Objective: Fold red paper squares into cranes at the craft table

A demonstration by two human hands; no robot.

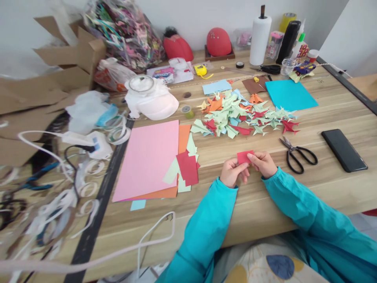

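Observation:
A small red piece of paper [243, 157] is pinched between my two hands above the front of the wooden table. My left hand [232, 173] grips its left side and lower edge, while the thumb and fingers of my right hand [264, 163] close on its right end. Beyond my hands lies a heap of folded paper cranes [229, 112] in pale green, red, orange and blue. To the right, black-handled scissors [299, 153] rest with their blades slightly apart. Left of my hands, red paper pieces [187, 169] and pale green strips overlap a pink sheet [150, 157].
A black phone [344, 150] lies at the right. Bright blue paper [290, 94] is behind the heap. Cables, tape rolls and a cardboard box [70, 59] crowd the left side. A white tube [118, 251] crosses the lower left. A white bottle [260, 41] stands at the back.

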